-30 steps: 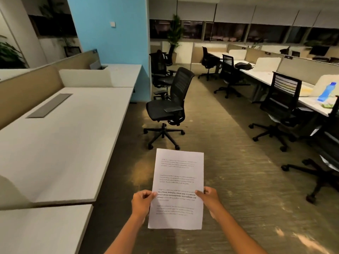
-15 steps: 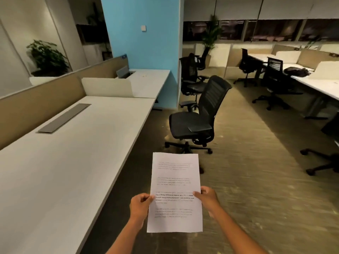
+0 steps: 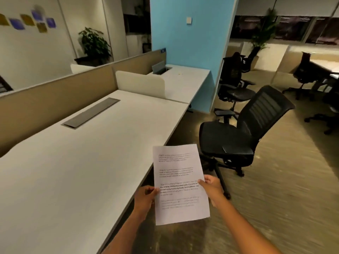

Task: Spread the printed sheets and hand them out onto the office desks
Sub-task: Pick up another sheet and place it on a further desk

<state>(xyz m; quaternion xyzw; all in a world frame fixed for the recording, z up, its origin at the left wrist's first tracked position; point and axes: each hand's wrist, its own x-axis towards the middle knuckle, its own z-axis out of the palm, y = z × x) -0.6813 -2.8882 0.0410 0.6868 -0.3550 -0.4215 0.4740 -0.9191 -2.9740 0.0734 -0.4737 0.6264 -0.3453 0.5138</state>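
Observation:
I hold the printed sheets, white paper with blocks of black text, upright in front of me with both hands. My left hand pinches the left edge and my right hand pinches the right edge, about two thirds of the way down. The sheets hang over the floor just right of the long white desk, beside its front edge. I cannot tell how many sheets are in the stack.
A black office chair stands close on the right, just beyond the sheets. A grey cable flap lies in the desk, a white divider behind it. A blue pillar and more chairs stand farther off.
The view has swung left and moved forward: the desk now fills the left side and the black chair is closer. Both hands keep the same hold on the sheets.

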